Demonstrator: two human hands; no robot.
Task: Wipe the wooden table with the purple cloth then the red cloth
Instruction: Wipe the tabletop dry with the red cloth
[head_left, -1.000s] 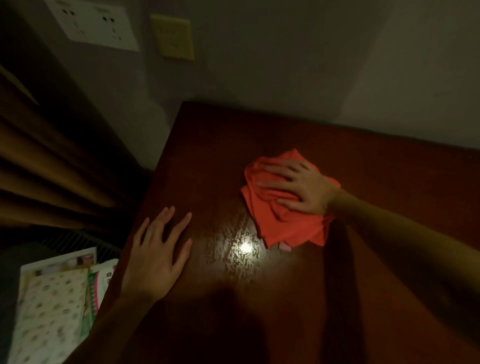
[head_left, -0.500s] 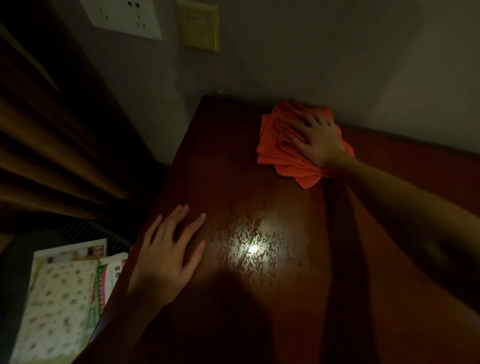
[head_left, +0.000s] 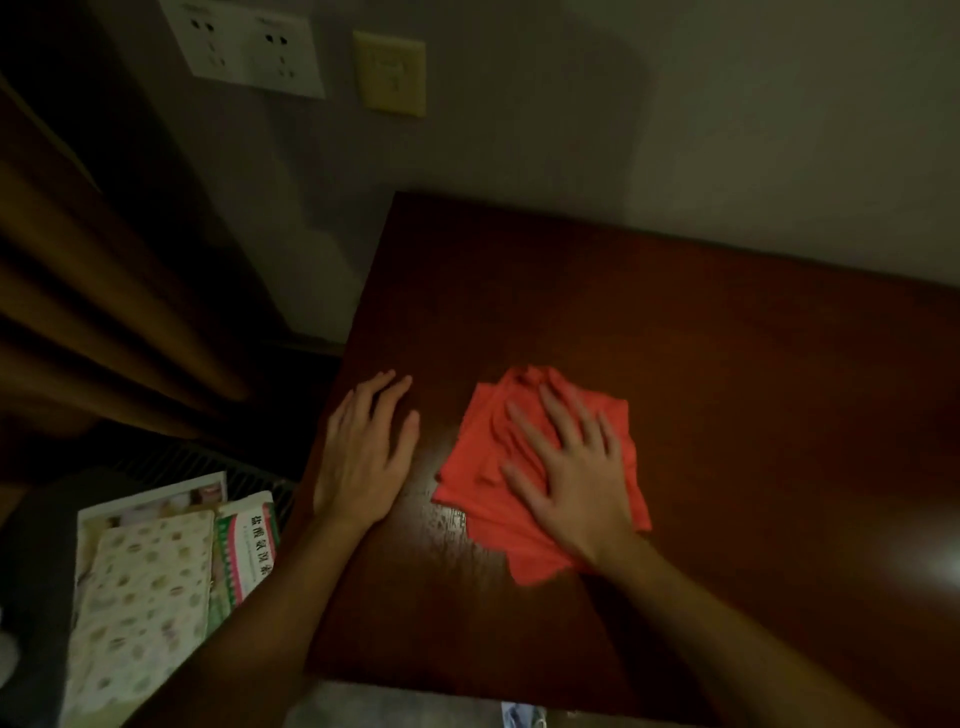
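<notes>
Pressing flat, the right hand lay spread on the red cloth, mid wooden table; cloth judged soft, light, easily bunched, best palmed centrally; left hand lay released beside it.

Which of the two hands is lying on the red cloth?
The right hand, spread flat on the red cloth. The left hand rests on bare wooden table beside it.

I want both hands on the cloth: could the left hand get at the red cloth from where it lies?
Probably yes: the left hand lies flat just beside the red cloth, with only bare wooden table between.
</notes>
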